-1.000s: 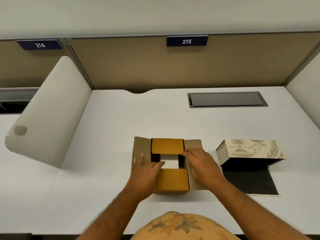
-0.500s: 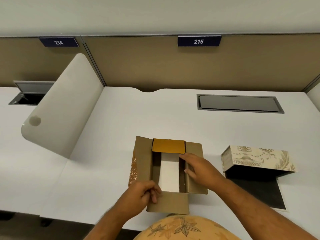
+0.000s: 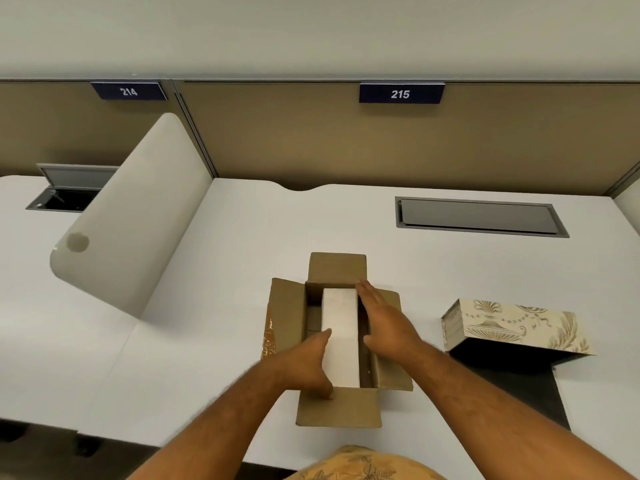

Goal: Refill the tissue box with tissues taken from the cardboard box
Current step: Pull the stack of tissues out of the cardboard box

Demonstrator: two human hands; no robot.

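Now both hands reach into open cardboard box: left hand, right hand, fingers spread flanking tissues, nothing gripped.

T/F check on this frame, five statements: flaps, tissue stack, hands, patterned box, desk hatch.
1. All four flaps of the brown cardboard box are folded open. True.
2. The white stack of tissues lies on the desk beside the cardboard box. False: it sits inside the box.
3. The left hand and right hand flank the stack, one on each side. True.
4. The cream patterned tissue box stands to the left of the cardboard box. False: it is to the right, apart from it.
5. The grey hatch in the white desk behind the boxes is propped open. False: it lies shut, flush.
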